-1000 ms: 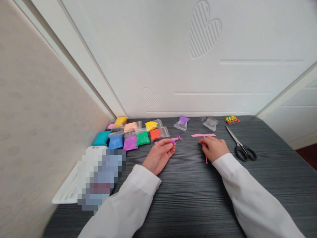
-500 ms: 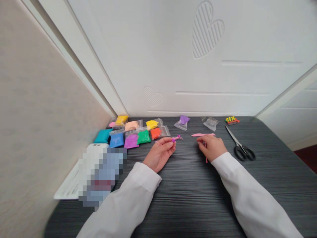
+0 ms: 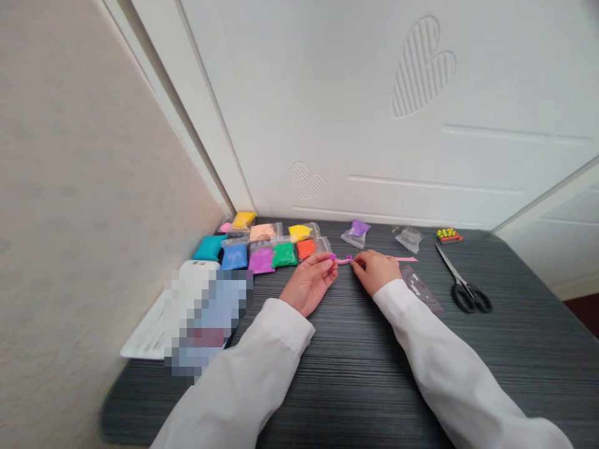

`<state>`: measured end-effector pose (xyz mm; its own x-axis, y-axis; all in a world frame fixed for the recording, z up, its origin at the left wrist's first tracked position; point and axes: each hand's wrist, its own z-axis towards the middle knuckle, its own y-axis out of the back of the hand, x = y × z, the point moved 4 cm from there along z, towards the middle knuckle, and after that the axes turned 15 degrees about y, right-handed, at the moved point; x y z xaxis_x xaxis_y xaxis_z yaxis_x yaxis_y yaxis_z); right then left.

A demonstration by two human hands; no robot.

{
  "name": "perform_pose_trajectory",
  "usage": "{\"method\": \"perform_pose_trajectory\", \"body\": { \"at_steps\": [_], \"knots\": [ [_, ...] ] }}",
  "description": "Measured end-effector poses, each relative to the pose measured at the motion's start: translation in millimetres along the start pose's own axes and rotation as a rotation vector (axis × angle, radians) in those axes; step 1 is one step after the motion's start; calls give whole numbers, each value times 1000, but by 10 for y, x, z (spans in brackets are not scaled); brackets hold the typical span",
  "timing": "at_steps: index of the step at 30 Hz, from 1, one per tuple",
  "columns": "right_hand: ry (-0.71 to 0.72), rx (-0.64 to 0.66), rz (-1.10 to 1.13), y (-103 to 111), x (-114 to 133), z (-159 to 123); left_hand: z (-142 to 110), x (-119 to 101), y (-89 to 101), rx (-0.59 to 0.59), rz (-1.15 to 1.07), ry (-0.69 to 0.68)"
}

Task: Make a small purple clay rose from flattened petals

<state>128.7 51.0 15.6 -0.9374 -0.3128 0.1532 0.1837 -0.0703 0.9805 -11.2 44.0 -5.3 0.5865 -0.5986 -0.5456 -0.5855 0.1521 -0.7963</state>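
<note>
My left hand (image 3: 310, 284) is closed in a pinch on a small purple clay piece (image 3: 332, 257), held just above the table. Close by on the right, the fingertips of my right hand (image 3: 377, 272) are pressed together beside another purple bit (image 3: 349, 257). Whether they grip something there is hidden. A thin pink tool with a pale, fine tip (image 3: 344, 262) lies between the two hands. Behind my right hand a flat pink tool (image 3: 406, 259) sticks out to the right.
Bags of coloured clay, among them blue (image 3: 234, 256), green (image 3: 284, 254) and purple (image 3: 359, 228), line the left and back. Black-handled scissors (image 3: 463, 288) lie right, below a small yellow-and-red piece (image 3: 448, 236). A small clear bag (image 3: 423, 290) lies beside my right sleeve.
My right hand has moved left, from near the flat pink tool to beside my left hand. The left hand keeps its pinch on the purple clay. The camera view has shifted a little.
</note>
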Motion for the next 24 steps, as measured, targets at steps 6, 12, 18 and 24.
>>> {"method": "perform_pose_trajectory", "body": {
  "at_steps": [6,12,18,24],
  "knots": [
    [44,-10,30,-6,30,-41,0,-47,15,-7,-23,-14],
    [95,-21,94,9,42,-100,-5,-74,29,-23,-8,-25],
    [90,-56,176,-27,-164,15,-6,-55,22,-40,-17,-21],
    [137,-52,230,-105,-180,133,-11,-59,12,-31,-24,-25]
  ]
}}
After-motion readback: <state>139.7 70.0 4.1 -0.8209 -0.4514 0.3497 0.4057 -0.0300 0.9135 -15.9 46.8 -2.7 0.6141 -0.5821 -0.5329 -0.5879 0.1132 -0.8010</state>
